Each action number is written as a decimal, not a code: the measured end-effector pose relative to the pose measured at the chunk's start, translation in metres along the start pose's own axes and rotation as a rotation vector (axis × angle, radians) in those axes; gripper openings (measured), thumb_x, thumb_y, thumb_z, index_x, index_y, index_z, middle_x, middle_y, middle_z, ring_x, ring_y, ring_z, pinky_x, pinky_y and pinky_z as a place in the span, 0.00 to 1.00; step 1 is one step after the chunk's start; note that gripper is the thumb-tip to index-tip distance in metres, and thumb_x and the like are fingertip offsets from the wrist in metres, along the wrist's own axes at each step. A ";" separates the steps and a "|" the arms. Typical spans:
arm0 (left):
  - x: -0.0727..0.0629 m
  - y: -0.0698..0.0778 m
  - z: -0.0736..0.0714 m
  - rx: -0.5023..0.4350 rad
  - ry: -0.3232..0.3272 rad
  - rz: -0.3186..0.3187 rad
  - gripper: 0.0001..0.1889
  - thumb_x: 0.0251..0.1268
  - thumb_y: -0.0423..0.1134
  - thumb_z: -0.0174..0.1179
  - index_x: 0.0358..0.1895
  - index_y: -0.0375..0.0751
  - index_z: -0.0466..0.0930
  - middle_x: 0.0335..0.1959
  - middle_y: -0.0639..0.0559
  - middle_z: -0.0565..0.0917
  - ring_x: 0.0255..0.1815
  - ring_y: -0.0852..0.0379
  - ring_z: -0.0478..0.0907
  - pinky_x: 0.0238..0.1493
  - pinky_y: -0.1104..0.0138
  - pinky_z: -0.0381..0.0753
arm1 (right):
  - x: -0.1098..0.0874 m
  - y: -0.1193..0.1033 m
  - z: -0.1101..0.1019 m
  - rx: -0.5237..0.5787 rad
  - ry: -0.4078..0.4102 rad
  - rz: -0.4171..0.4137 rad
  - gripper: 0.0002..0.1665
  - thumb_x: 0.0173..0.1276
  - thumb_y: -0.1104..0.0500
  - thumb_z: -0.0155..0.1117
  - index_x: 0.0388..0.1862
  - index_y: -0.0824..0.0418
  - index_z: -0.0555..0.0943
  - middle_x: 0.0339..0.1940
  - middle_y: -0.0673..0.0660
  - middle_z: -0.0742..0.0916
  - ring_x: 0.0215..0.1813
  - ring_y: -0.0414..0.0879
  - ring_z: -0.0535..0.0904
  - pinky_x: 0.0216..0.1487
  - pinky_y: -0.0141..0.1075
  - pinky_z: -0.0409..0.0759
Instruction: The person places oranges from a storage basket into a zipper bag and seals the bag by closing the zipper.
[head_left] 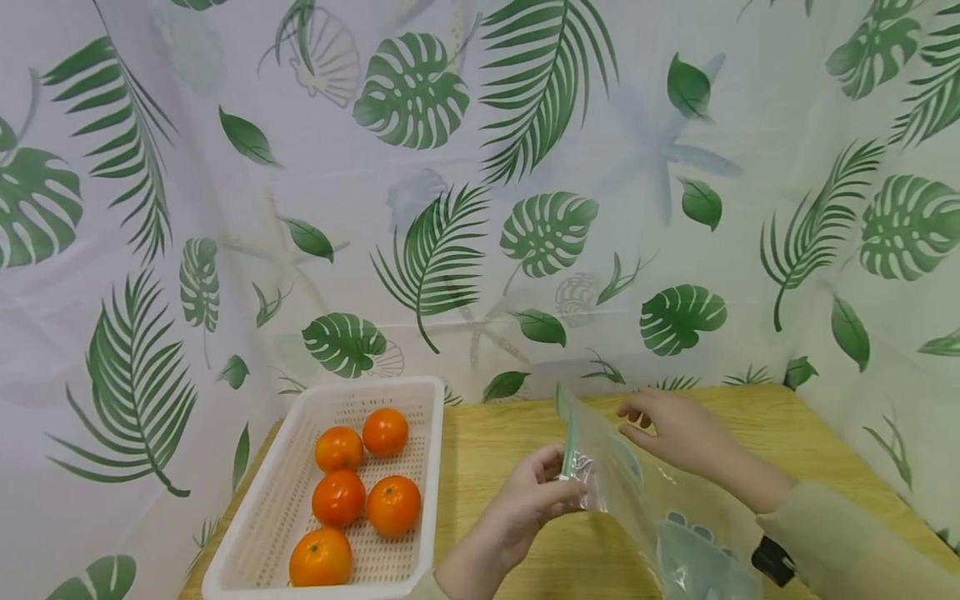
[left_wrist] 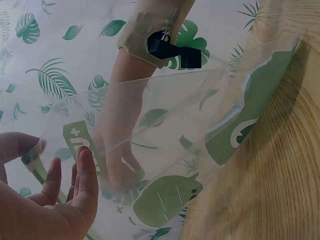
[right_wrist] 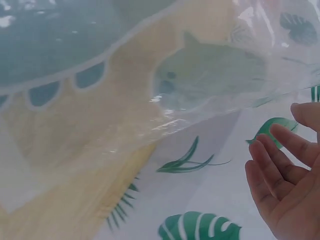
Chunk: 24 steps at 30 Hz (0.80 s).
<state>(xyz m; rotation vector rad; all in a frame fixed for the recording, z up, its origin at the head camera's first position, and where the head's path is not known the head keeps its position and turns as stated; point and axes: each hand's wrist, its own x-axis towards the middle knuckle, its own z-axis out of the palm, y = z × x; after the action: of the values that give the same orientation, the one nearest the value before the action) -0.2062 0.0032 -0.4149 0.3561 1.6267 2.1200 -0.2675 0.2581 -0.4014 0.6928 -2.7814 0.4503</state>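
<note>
A clear zip bag (head_left: 626,492) with a green seal strip and printed cartoon shapes hangs upright over the table, its lower part running out of the head view. My left hand (head_left: 517,504) pinches the bag at its sealing edge between thumb and fingers; the left wrist view shows that hand (left_wrist: 60,205) at the strip. Beyond the bag's far side my right hand (head_left: 675,429) hovers with loosely bent fingers and holds nothing. In the right wrist view, the right hand (right_wrist: 290,185) appears apart from the bag film (right_wrist: 210,75).
A white plastic basket (head_left: 437,467) with several oranges (head_left: 393,505) stands on the left of the wooden table (head_left: 502,433). A leaf-patterned curtain (head_left: 465,275) hangs behind the table and along its sides. A dark wrist device (head_left: 772,561) sits at my right cuff.
</note>
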 end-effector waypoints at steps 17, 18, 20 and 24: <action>-0.002 -0.003 0.001 0.026 -0.051 -0.005 0.21 0.67 0.31 0.61 0.62 0.31 0.79 0.49 0.54 0.86 0.43 0.63 0.84 0.51 0.69 0.84 | 0.018 -0.032 -0.025 -0.192 0.148 -0.334 0.21 0.62 0.59 0.81 0.54 0.56 0.86 0.42 0.52 0.85 0.39 0.44 0.80 0.38 0.41 0.82; -0.002 -0.002 0.001 0.025 -0.054 -0.006 0.20 0.68 0.31 0.61 0.62 0.31 0.79 0.48 0.54 0.86 0.43 0.63 0.84 0.51 0.69 0.84 | 0.019 -0.032 -0.026 -0.199 0.154 -0.360 0.22 0.61 0.60 0.81 0.54 0.56 0.86 0.42 0.52 0.85 0.39 0.44 0.79 0.38 0.41 0.82; -0.002 -0.002 0.001 0.025 -0.063 -0.005 0.20 0.69 0.32 0.62 0.62 0.30 0.78 0.47 0.55 0.86 0.43 0.64 0.84 0.50 0.70 0.84 | 0.020 -0.033 -0.027 -0.216 0.172 -0.410 0.25 0.58 0.61 0.83 0.54 0.57 0.86 0.42 0.52 0.85 0.40 0.45 0.79 0.39 0.41 0.82; -0.004 -0.002 0.001 0.023 -0.078 -0.002 0.20 0.69 0.32 0.61 0.62 0.30 0.78 0.46 0.56 0.85 0.43 0.65 0.84 0.49 0.70 0.84 | 0.023 -0.035 -0.028 -0.224 0.196 -0.498 0.28 0.54 0.64 0.85 0.54 0.57 0.86 0.44 0.53 0.86 0.42 0.46 0.81 0.42 0.42 0.84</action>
<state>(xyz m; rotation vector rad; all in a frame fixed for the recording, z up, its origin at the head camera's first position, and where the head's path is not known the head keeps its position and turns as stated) -0.2016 0.0028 -0.4163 0.4381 1.6073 2.0615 -0.2658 0.2289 -0.3605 1.1658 -2.3146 0.0969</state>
